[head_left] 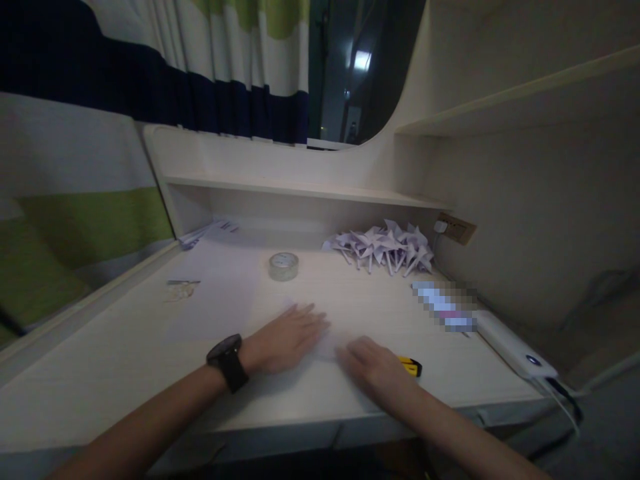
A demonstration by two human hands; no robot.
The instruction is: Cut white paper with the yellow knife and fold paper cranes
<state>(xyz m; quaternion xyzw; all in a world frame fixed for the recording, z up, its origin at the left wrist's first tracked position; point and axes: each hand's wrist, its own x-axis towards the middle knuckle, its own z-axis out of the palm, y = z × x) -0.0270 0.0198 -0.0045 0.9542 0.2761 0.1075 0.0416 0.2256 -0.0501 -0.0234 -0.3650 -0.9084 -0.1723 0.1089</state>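
Paper (327,348), thin and white, lies at the near middle of a pale, smooth desk (125,373), beneath the flat, outstretched left hand (285,341) and beside the curled right hand (373,368), whose grip is too blurred to tell, with pointed, folded pinwheels (380,245) far right.

The room is dim around me. A pale counter (100,360) stands under a low shelf (300,191), and a curtain (225,100) banded in white, navy and green hangs behind it and down the left side. Next to the curtain, a dark window (385,73) shows one bright light (362,61). To the right, an upper shelf (525,91) juts over a plain side panel (525,193) with a brownish socket plate (460,230).
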